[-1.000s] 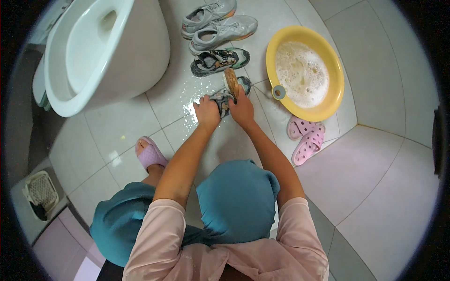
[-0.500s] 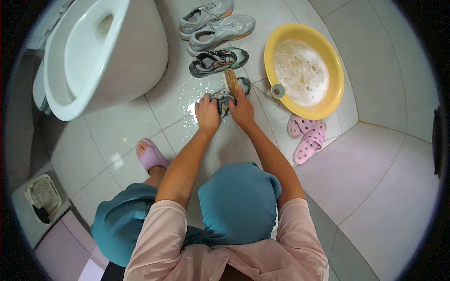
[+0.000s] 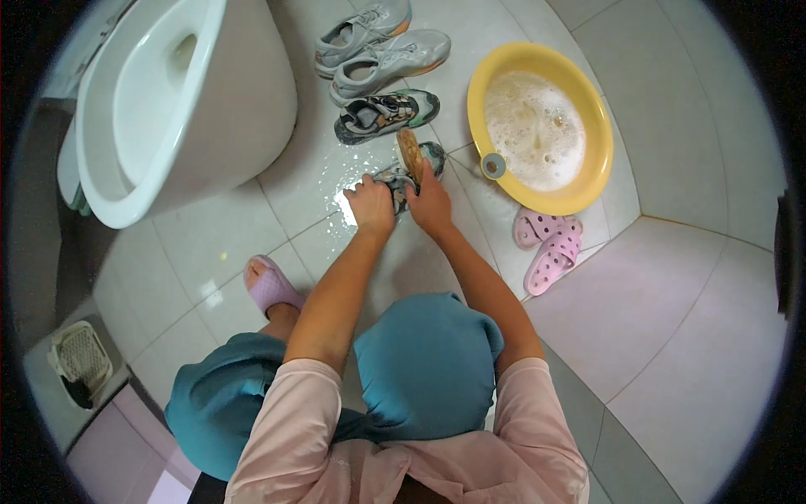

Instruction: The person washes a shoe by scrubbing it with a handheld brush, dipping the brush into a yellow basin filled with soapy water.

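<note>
A wet grey, black and green sneaker [image 3: 434,157] lies on the tiled floor in front of me. My left hand [image 3: 370,204] is closed round its heel end. In my right hand [image 3: 431,203] is a scrubbing brush [image 3: 410,151] with a brown wooden back, held against the shoe's upper; its bristles are mostly hidden. Just beyond lies the matching sneaker [image 3: 388,115], untouched. Suds and drops of water spatter the tiles beside my left hand.
On the right stands a yellow basin [image 3: 478,109] of foamy water, with pink spotted clogs [image 3: 554,254] near it. Two light grey sneakers [image 3: 395,63] lie at the far side. A white toilet [image 3: 252,109] fills the upper left; a white basket [image 3: 82,353] sits lower left.
The brush and my right hand have shifted slightly along the shoe. My left hand stays on the heel end, its fingers a little more curled. The whole view has moved slightly.
</note>
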Tool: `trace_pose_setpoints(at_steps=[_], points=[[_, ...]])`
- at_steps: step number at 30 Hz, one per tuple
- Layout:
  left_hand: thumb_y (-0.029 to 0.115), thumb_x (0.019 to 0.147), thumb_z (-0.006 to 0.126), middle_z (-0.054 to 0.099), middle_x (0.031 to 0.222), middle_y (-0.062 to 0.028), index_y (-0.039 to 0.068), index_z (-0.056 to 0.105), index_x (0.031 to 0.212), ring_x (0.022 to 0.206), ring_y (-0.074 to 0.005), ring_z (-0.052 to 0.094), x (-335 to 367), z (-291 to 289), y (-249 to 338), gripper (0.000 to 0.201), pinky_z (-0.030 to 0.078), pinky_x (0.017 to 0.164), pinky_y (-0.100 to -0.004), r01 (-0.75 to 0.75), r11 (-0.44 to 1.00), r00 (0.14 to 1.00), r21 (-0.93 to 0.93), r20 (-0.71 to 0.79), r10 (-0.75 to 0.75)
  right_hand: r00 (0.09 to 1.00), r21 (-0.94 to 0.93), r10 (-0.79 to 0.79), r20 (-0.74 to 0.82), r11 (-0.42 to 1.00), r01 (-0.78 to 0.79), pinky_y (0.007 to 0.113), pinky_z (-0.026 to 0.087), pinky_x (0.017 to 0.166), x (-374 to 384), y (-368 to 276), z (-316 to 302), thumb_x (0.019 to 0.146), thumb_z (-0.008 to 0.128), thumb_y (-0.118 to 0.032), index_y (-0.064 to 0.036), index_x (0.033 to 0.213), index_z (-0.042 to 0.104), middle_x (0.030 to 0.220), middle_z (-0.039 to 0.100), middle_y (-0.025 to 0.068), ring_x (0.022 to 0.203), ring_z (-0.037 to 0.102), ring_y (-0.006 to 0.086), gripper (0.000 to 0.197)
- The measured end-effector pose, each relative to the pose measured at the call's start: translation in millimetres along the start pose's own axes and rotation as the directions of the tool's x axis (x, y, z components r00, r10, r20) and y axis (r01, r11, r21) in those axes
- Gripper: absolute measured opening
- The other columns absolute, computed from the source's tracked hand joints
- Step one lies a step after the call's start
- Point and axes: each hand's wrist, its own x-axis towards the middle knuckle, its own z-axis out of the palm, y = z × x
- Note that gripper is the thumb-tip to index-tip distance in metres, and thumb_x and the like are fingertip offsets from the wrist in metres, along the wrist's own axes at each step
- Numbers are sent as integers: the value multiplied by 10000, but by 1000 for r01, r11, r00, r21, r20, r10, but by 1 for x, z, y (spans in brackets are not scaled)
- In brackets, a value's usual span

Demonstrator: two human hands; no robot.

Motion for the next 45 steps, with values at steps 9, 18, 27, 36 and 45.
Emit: trace_pose_setpoints(at_steps=[9,18,27,36,45], points=[[84,746,605,569,958,-149,17,609,770,927,-333,543,-2,6,-25,72,406,835,-445,-429,784,839,-450,-520,160,999,-14,-52,0,999,52,470,482,789,-3,-5,7,856,584,-217,-12,1424,225,1163,574,247,946,606,408,703],[17,845,541,587,891,-183,7,558,860,799,-361,582,-16,-36,-36,24,459,700,-415,-348,779,911,-521,-385,150,997,-63,-77,17,995,77,475,488,779,-2,-15,-5,875,586,-253,-3,1421,195,1208,527,249,944,602,406,716],[40,869,550,606,843,-87,37,567,1004,778,-190,584,-5,-122,22,136,469,737,-310,-397,324,861,-859,-470,-192,974,771,52,220,602,-206,326,468,493,1,-39,-91,902,582,-362,-24,1114,524,756,599,94,525,559,189,403],[82,856,593,594,979,-120,13,511,1151,805,-181,597,-1,-152,114,314,477,744,-315,-328,248,943,-911,-303,137,971,973,236,-23,230,-33,235,370,364,9,-4,-190,857,652,-143,-54,1050,509,695,532,8,437,438,80,257],[118,854,606,625,1070,-183,29,518,1179,980,-292,625,23,-152,63,348,485,855,-378,-418,676,907,-606,-246,341,880,782,440,-180,607,-143,245,358,354,14,24,-181,814,615,-14,-40,1120,499,791,607,72,433,442,99,328]])
